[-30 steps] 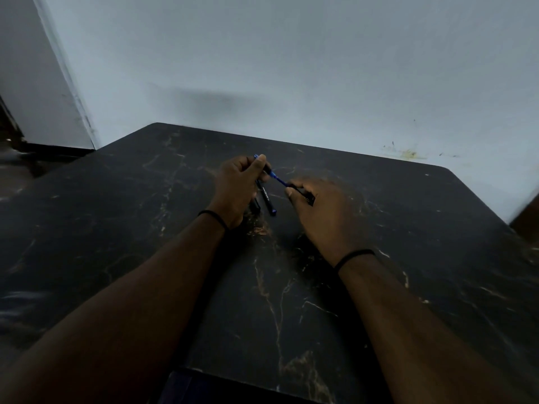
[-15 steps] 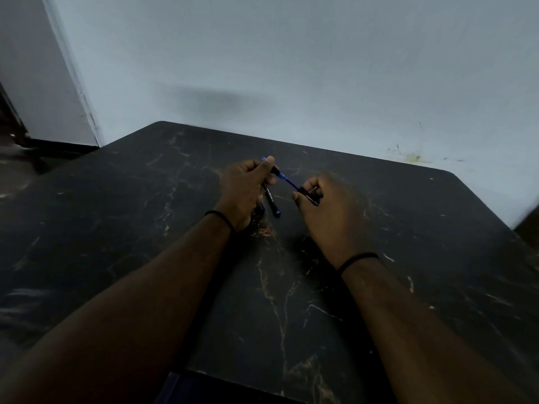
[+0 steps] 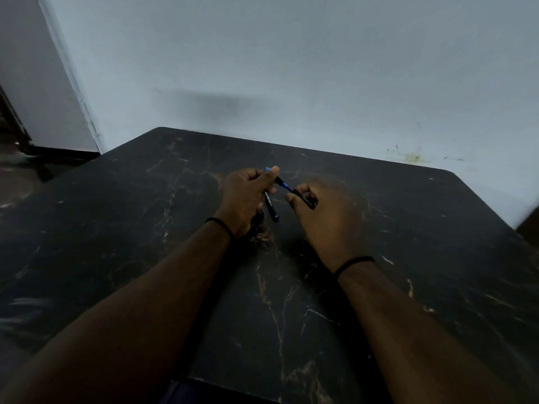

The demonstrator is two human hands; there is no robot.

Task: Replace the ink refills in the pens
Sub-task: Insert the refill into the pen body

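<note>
Both hands are raised over the middle of a black marble-patterned table. My left hand pinches the far end of a thin blue ink refill between thumb and forefinger. The same hand also holds a black pen that points down toward me. My right hand is closed on a black pen barrel, and the refill's near end goes into it. Most of the barrel is hidden by the fingers.
A pale wall runs just behind the table's far edge. A dark doorway and floor show at the far left. Each wrist wears a thin black band.
Only a shorter stretch of blue refill shows between the hands now; the right hand has closed up toward the left. The view shifted slightly.
</note>
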